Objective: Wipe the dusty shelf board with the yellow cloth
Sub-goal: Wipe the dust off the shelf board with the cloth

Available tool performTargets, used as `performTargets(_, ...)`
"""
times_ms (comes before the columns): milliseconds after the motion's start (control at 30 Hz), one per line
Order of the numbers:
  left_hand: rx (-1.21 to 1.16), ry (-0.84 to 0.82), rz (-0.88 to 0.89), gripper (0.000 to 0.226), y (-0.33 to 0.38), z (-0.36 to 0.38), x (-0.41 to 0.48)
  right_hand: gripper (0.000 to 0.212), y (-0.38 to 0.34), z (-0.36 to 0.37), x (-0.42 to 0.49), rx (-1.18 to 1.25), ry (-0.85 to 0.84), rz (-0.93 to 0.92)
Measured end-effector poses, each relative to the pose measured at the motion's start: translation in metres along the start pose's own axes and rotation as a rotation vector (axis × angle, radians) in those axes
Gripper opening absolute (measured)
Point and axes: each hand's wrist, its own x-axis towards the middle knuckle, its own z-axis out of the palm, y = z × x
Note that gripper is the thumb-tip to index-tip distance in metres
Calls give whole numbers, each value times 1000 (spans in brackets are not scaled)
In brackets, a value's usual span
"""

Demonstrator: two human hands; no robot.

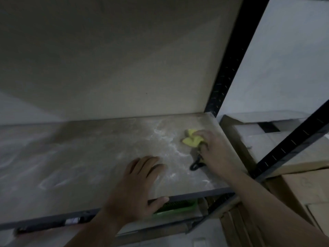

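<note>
The left hand (137,186) lay flat on the shelf board (80,157) in the lower middle of the frame. Its fingers (151,164) were straight and close together, pointing toward the back, and its thumb (160,200) hooked over the board's front edge. The right hand (213,152), at right of centre, gripped the yellow cloth (191,140) with curled fingers and pressed it onto the board, near the right edge and toward the back corner. A black strap loop (195,164) trailed from under that hand onto the board.

A pale patch on the dark front rail (73,220) was too blurred to read.

Pale dust streaks ran between the hands and across the left half of the board, which stretched open to the left edge of the frame. A black slotted upright (226,68) closed the back right corner. A green basket (176,206) showed below the front edge, and cardboard boxes (302,184) stood at lower right.
</note>
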Motion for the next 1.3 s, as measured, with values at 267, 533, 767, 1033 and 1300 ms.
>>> performTargets(267,-6,11,-3,79,1,-3,0,43,8,11,11,-452,83,125)
performTargets(533,-10,41,21,77,4,-6,-2,42,-21,-6,-6,-272,-17,-101)
performTargets(767,32,51,29,78,3,-4,-1,47,9,-31,-30,-598,-291,364)
performTargets(1033,22,50,37,78,1,-3,1,61,-31,5,-84,-573,-216,118)
performTargets(1300,-2,43,27,79,1,-5,-2,52,-32,6,-65,-298,-55,-31)
